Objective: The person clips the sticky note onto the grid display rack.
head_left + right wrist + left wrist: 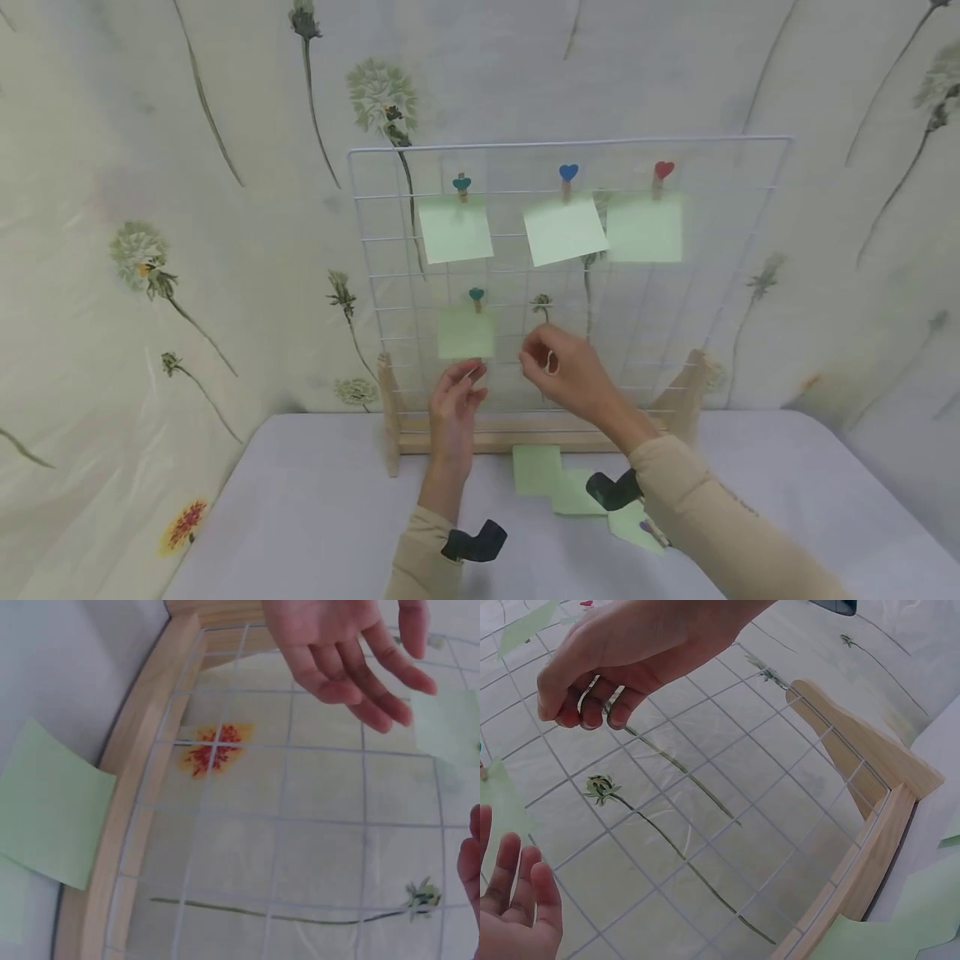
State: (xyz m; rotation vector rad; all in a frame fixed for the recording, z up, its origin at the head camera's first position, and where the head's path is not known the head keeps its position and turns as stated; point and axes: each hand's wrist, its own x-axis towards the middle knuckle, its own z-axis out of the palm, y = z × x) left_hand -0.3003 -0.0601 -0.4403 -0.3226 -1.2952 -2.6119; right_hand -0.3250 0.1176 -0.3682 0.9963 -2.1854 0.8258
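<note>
The left hand (453, 408) is raised just below a green paper note (465, 333) held by a teal heart clip (476, 294) on the white wire grid (570, 145). Its fingers (508, 859) are gently bent and hold nothing, as the left wrist view shows. To the right of that note, the right hand (573, 367) is in front of the grid with its fingers loosely curled. Nothing shows between them. In the right wrist view, only an edge of the right hand (471, 866) is visible. Whether either hand touches the wires is unclear.
Three notes hang above: one (456, 232) by a teal heart clip, a tilted one (566, 231) by a blue, another (645, 231) by a red. Loose notes (536, 469) and a purple-topped clip (654, 531) lie on the table before the wooden stand (495, 442).
</note>
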